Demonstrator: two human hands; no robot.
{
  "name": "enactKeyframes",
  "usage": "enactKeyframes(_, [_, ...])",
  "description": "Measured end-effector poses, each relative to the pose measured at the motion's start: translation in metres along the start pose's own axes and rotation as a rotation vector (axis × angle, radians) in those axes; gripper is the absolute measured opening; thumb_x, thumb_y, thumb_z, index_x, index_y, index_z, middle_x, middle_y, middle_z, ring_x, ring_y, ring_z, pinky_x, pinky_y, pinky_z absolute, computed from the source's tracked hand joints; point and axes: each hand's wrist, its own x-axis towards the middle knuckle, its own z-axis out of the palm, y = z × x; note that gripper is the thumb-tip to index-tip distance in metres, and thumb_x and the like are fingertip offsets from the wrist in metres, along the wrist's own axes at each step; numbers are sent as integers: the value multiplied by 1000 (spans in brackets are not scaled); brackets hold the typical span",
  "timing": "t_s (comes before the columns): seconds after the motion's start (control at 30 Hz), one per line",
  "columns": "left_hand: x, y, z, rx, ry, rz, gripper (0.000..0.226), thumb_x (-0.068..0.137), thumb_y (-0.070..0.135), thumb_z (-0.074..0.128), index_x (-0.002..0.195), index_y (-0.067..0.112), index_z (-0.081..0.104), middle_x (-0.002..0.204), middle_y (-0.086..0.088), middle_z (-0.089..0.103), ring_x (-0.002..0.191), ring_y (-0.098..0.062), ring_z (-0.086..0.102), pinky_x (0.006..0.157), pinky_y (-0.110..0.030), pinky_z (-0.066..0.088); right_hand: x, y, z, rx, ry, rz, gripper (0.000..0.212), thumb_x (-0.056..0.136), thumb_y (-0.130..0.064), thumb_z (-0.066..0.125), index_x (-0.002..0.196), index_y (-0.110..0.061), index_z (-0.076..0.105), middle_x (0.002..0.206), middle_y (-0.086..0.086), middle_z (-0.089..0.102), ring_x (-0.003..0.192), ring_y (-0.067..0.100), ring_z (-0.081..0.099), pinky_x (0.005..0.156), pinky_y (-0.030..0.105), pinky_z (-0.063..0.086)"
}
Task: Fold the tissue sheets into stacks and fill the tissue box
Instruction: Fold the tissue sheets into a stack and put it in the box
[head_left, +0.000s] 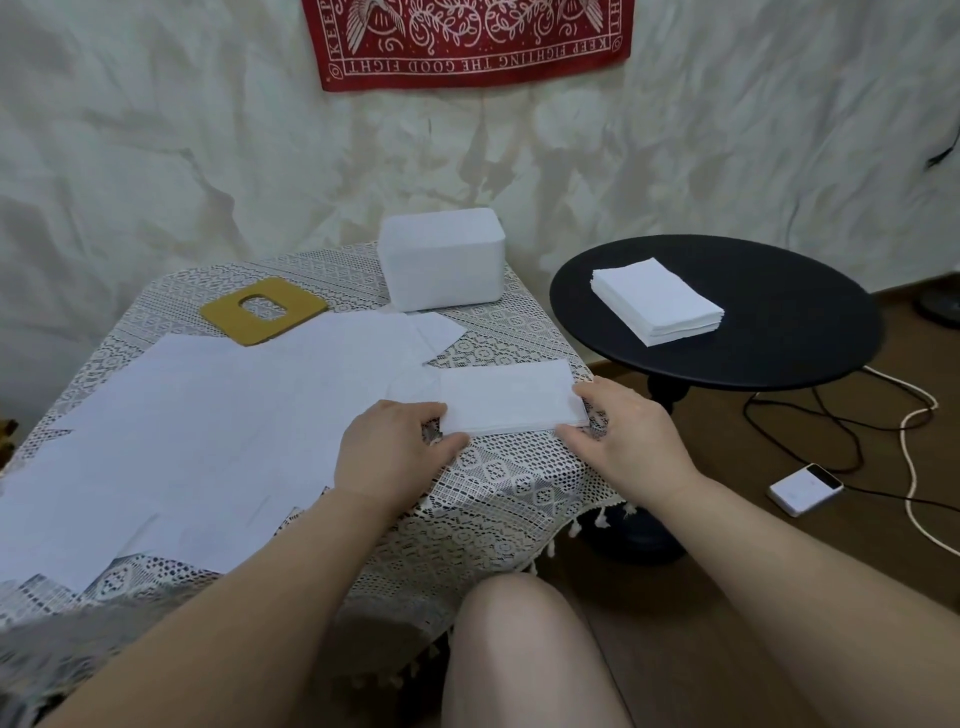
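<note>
Your left hand (395, 441) and right hand (623, 431) pinch the thin white folded tissue stack (509, 397) between them by its short ends — soft, light, likely to splay — so support it underneath.

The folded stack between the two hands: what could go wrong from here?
1. The folded stack lies close to the lace-covered table's right edge; a push by the left hand or right hand might slide it off.
2. The loose sheets overlap beside it; lifting could drag one along.
</note>
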Motion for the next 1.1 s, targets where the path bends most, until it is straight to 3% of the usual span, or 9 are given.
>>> enactKeyframes(0.33, [-1,0,-1,-55,18,19,45,83,54,60,120,29,64,111,4,68,105,-18,58,78,-28,46,1,-1,-3,-6,-22,55,52,82,-41,68,126,-15,58,121,-3,62,113,13,53,95,27,41])
enactKeyframes(0.53, [-1,0,-2,-91,6,25,29,83,49,62,86,21,70,76,3,67,78,-21,61,63,-33,50,-2,1,-1,-37,16,51,43,82,-41,68,115,-15,63,109,-3,64,105,13,55,85,23,40])
enactKeyframes(0.73, [-2,0,-3,-92,-3,31,27,84,49,61,86,24,70,72,5,66,72,-17,59,62,-31,50,-2,1,1,-91,40,14,32,83,-41,68,99,-13,66,95,-3,64,94,13,54,74,19,36])
enactKeyframes(0.97, [-1,-2,0,-146,21,12,25,81,49,66,87,26,72,92,7,71,89,-16,63,71,-30,50,-2,2,2,-87,57,9,31,83,-41,68,95,-12,68,92,-2,64,91,14,55,75,20,39])
enactKeyframes(1.1, [1,-5,6,-122,62,71,34,88,50,55,109,28,69,133,10,55,120,-17,46,95,-31,40,-4,5,3,-58,74,-15,30,80,-35,73,95,-9,70,103,2,65,100,17,57,84,23,42])
